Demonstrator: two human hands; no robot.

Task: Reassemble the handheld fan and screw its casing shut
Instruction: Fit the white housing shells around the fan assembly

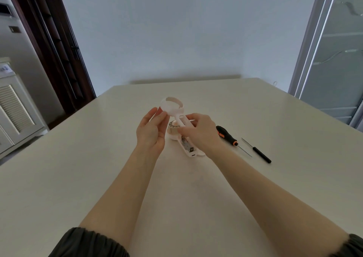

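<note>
Both hands, the left hand [152, 132] and the right hand [198, 132], pinch the casing cover [173, 109] above the open fan body [181, 140], apparently before aligning and lowering it.

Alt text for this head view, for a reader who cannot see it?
Both hands hold a white fan cover above the open fan body on a white table. Two screwdrivers, one orange-and-black and one thin black, lie right of it.

Bare forearms, dark grey gathered sleeves [88, 243] pushed up near the elbows.
</note>
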